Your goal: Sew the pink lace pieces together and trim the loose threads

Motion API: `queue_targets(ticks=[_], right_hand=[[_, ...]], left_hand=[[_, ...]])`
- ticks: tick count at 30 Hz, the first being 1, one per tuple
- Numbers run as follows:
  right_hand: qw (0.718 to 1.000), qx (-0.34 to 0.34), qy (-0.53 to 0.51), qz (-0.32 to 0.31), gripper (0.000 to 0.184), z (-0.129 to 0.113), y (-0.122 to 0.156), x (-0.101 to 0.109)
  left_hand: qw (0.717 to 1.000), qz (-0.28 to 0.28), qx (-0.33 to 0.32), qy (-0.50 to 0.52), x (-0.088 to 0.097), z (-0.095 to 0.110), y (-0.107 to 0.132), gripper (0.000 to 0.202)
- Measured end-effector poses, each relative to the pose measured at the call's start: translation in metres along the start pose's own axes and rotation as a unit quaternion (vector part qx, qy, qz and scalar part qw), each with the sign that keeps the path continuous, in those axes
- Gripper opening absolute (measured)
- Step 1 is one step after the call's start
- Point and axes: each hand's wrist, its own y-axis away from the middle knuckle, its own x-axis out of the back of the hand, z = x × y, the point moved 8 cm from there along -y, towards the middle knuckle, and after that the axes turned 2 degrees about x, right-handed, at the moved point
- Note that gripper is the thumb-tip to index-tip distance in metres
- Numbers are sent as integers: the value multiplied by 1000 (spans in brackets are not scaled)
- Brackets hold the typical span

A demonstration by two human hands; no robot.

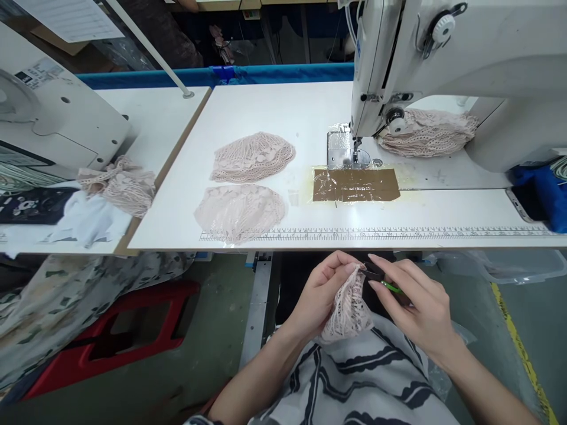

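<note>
My left hand (321, 292) pinches the top edge of a small pink lace piece (348, 310) that hangs down over my lap, below the table's front edge. My right hand (414, 304) is closed on small thread snips with a green handle (390, 287); their dark tip touches the lace right by my left fingertips. Two more pink lace pieces lie flat on the white table, one further back (252, 156) and one nearer (239, 211).
A white sewing machine (443, 53) stands at the right with a lace heap (427, 133) under its arm and a taped brown patch (357, 185) before the needle. More lace (119, 184) lies on the left table. A red stool (115, 336) sits on the floor.
</note>
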Motion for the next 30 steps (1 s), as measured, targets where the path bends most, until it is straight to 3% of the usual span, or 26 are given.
queue_targets(ticks=[15, 19, 25, 30], right_hand=[[1000, 0, -11, -3, 53, 1, 1, -2], [998, -26, -56, 0, 49, 2, 0, 0], [976, -144, -162, -2, 21, 16, -9, -3], [938, -173, -294, -62, 27, 25, -13, -18]], left_hand=[[1000, -10, 0, -1, 0, -2, -2, 19], [1000, -18, -6, -17, 0, -1, 0, 18], [975, -34, -89, -203, -4, 11, 3, 15], [915, -17, -189, -355, -8, 32, 11, 13]])
